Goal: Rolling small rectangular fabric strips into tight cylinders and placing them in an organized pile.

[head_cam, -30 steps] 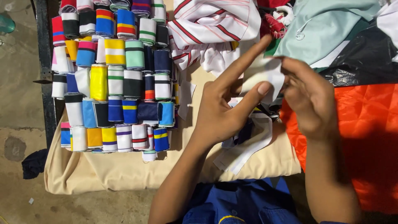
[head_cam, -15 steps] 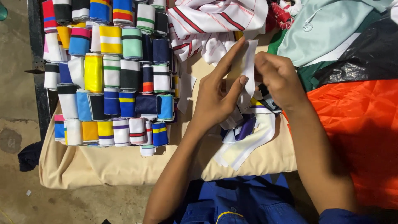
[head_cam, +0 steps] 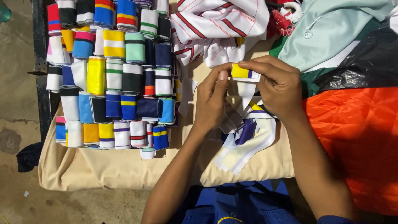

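So half a second back our hands were working a longer loose strip, and now our left hand (head_cam: 213, 101) and right hand (head_cam: 278, 85) pinch the small folded white, yellow and purple striped ribbed band (head_cam: 245, 73) tight between fingertips, above the beige cloth (head_cam: 124, 168), so the fold looks basically done.
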